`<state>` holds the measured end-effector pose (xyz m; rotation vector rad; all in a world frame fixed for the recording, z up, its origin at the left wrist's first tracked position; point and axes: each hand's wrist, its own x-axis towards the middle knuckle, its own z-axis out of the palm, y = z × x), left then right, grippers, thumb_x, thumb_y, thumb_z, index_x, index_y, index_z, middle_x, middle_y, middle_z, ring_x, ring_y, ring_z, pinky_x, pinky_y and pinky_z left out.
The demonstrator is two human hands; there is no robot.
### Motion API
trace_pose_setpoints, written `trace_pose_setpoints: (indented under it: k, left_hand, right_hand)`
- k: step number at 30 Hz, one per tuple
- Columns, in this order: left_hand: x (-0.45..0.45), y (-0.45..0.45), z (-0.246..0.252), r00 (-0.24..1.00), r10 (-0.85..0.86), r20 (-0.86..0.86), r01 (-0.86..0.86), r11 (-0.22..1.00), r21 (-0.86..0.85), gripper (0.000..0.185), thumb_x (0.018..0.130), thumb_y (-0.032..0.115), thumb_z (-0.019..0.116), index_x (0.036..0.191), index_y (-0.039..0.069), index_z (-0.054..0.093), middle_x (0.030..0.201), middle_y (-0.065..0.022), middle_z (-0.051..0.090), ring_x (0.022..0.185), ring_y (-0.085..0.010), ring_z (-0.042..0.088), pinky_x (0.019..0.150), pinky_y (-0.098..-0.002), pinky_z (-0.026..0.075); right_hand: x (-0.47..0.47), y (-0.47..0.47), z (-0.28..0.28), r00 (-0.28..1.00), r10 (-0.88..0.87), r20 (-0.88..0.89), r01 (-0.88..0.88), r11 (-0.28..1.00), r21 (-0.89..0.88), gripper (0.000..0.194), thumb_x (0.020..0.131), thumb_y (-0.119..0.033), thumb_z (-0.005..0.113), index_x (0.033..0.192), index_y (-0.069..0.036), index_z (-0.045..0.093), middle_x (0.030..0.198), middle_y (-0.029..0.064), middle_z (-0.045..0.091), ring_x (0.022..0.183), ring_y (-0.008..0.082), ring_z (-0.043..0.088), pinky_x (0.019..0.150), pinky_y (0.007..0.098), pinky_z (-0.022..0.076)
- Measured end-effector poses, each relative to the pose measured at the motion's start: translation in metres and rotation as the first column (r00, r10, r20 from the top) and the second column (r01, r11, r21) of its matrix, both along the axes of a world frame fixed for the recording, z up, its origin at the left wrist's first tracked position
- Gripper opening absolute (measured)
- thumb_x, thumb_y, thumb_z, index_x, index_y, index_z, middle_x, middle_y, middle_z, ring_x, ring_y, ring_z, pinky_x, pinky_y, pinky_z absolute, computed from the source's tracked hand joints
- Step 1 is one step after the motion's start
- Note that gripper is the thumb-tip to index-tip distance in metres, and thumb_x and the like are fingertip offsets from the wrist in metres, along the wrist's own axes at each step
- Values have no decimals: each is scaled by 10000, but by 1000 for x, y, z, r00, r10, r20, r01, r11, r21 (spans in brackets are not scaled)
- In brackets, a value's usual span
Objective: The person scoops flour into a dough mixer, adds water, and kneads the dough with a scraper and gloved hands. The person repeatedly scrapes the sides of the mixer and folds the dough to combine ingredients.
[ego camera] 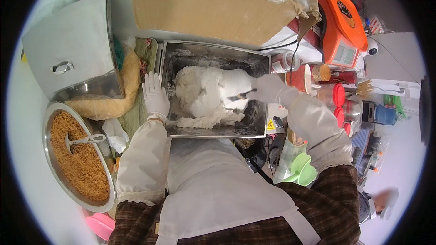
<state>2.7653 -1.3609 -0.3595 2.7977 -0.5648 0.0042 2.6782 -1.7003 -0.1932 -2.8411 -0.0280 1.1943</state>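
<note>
My left hand [156, 96], in a white glove, lies flat with fingers stretched out against the left rim of a rectangular stainless-steel bin [218, 132]. It holds nothing. Inside the bin sits a large lumpy mass of white dough [206, 90], with a ragged strip of dough along the near side. My gloved right hand [271, 89] is over the bin's right side, closed on a small flat tool [238, 97] with a dark part, probably a scraper. The tool's end is at the white surface; blur hides whether it touches. The hand covers much of the tool.
To the left are a steel bowl [46, 149] of brown crumbly food with a scoop [87, 140], a bag of tan material [102, 109] and a metal lid [71, 41]. Jars [338, 96], an orange scale [344, 46] and a green dipper [305, 170] stand right. Another person [369, 204] is farther off.
</note>
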Motion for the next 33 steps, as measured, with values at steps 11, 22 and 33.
trace_pose_setpoints:
  k: [11,22,33]
  left_hand:
    - [0,0,-1,1000,6,-4,-6,999,-37,612,872,116,507,1435,-2,299,1535,-144,239,1443,-305,162,1174,-435,111]
    - [-2,0,-5,999,6,40,-5,1000,-18,610,882,114,507,1443,9,291,1527,-132,262,1433,-309,191,1168,-437,137]
    - [0,-1,1,1000,12,15,-12,1000,-27,607,879,110,510,1439,13,296,1531,-123,259,1439,-294,182,1170,-431,136]
  right_hand:
    - [-77,54,-109,987,138,77,-154,953,262,298,850,-336,598,888,-53,683,812,169,674,824,333,665,703,443,514]
    - [-32,35,-131,997,59,52,-65,989,135,327,857,-366,547,919,-86,705,872,145,689,830,323,667,745,428,520]
    - [-4,-1,-8,907,-240,346,149,951,269,281,871,-351,572,963,-111,686,889,149,673,839,360,639,758,434,507]
